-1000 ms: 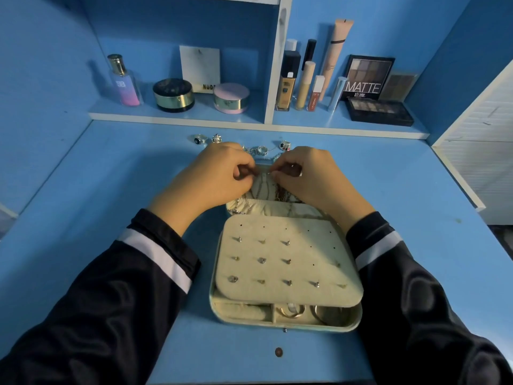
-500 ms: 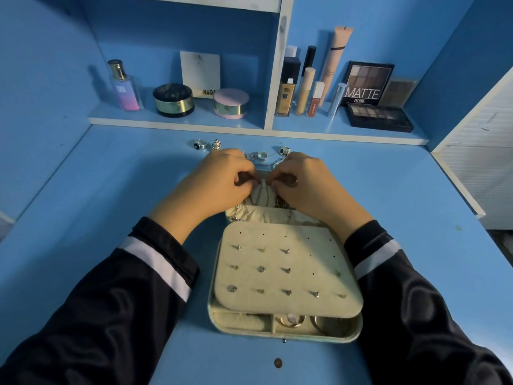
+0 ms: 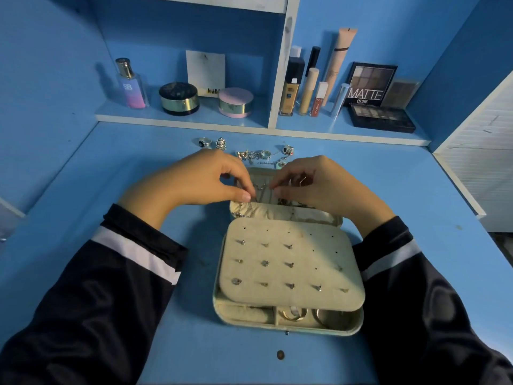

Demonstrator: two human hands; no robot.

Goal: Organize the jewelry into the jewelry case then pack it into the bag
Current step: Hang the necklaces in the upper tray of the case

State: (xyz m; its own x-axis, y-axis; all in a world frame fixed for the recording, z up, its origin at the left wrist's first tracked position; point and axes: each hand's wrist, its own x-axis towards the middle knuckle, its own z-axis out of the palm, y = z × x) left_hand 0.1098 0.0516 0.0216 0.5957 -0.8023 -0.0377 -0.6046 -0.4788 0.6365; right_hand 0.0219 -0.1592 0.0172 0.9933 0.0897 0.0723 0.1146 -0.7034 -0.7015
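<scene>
Left grip + right grip each pinched on the thin chain, over the open lid of the jewelry case on the counter. We'd seat the chain w/ light tension, no twist, then tuck slack into the lid pocket, going slow so nothing snags. Loose rings lie behind the case, near the shelf.

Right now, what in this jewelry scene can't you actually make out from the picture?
Head view only:
- Lid of the jewelry case: the left hand and right hand cover it, so whether either grip pinches the thin chain is unclear.
- Lower compartments: the earring panel hides all but a front strip.
- Loose rings on the desk: too small for detail.
- Bag: not in view.
</scene>
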